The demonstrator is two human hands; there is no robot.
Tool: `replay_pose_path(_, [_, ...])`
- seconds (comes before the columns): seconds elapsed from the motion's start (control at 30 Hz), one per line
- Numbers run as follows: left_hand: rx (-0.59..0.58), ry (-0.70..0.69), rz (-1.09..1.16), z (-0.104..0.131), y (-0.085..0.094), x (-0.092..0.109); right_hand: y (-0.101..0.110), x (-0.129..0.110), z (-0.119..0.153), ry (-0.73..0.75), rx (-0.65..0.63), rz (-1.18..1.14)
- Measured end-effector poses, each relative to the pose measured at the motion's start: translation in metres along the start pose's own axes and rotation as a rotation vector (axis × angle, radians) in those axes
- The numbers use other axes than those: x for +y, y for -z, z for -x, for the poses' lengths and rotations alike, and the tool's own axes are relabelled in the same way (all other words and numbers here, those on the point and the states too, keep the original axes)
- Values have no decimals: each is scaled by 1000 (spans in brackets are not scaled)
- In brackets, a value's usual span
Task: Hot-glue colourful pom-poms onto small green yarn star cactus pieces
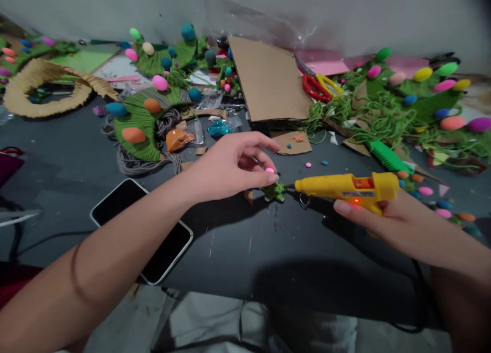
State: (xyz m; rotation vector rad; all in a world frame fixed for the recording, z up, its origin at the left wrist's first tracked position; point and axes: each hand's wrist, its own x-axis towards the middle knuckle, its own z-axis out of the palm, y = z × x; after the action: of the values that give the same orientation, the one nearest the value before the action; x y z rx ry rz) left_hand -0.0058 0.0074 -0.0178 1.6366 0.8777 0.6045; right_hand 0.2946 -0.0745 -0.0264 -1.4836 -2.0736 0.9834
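Observation:
My right hand (387, 215) is wrapped round the grip of a yellow hot glue gun (330, 185), whose red light is lit. The gun's nozzle points left and meets, or almost meets, a small green yarn-covered piece (275, 192) low over the table. My left hand (233, 166) comes in from the left, thumb and fingertips closed at the top of that green piece. A pink ball (269, 171) shows beside the thumb; I cannot tell whether it is attached. Just beyond lie a loose pink ball (308, 164) and a blue ball (324, 162).
A phone (169, 250) lies under my left forearm. Behind stand a cardboard sheet (268, 82), red-handled scissors (316, 88), clay packets (179, 139) and a green yarn-wrapped shape (140, 117). Green yarn strands (383, 117) and a green comb (389, 156) lie at right; a straw-coloured ring (23, 92) at left.

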Motion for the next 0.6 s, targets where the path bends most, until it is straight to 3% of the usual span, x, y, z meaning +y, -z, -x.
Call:
replay_pose_path(0.37, [5, 13, -33, 0, 1, 1, 2, 2, 1, 55, -18, 21])
replay_pose_path(0.6, [-110, 32, -2, 4, -5, 7, 5, 0, 4, 48, -41, 70])
